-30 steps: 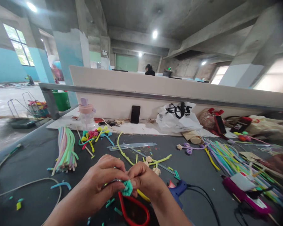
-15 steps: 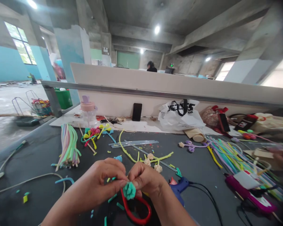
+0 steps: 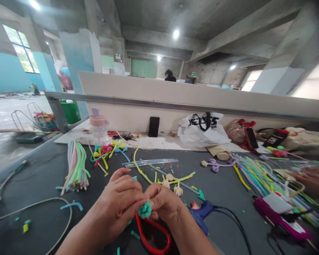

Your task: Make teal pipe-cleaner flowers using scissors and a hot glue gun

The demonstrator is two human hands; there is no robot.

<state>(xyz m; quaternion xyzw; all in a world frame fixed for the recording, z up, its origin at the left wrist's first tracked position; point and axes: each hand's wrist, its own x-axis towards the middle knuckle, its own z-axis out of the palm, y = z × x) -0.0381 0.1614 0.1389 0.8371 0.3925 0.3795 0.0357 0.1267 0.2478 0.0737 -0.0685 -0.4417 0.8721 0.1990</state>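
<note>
A small teal crumpled flower (image 3: pixel 144 209), apparently twisted from fuzzy craft stem, is pinched between both hands. My left hand (image 3: pixel 119 203) is closed, its thumb and forefinger meeting at the flower's left side. From the right, my right hand (image 3: pixel 164 202) closes on it with thumb and bent fingers. Just below the flower shows a red loop handle (image 3: pixel 167 244), like that of scissors; its other end is hidden, and whether a hand holds it I cannot tell. Beyond my hands lies a yellow-green stem (image 3: pixel 186 177) with cream flowers (image 3: pixel 178 191).
A blue glue gun (image 3: pixel 202 216) lies right of my right hand, its cord trailing. Bundled stems (image 3: pixel 76 166) stand at left, and loose stems (image 3: pixel 255 173) spread at right near a purple power strip (image 3: pixel 279 219). Clear glue sticks (image 3: pixel 154 161) lie mid-table. Another person's blurred hand (image 3: pixel 312 180) is at far right.
My left hand has rolled over the flower, its fingers now raised and bunched higher. The flower has turned and shifted slightly left. The other person's hand at far right has moved.
</note>
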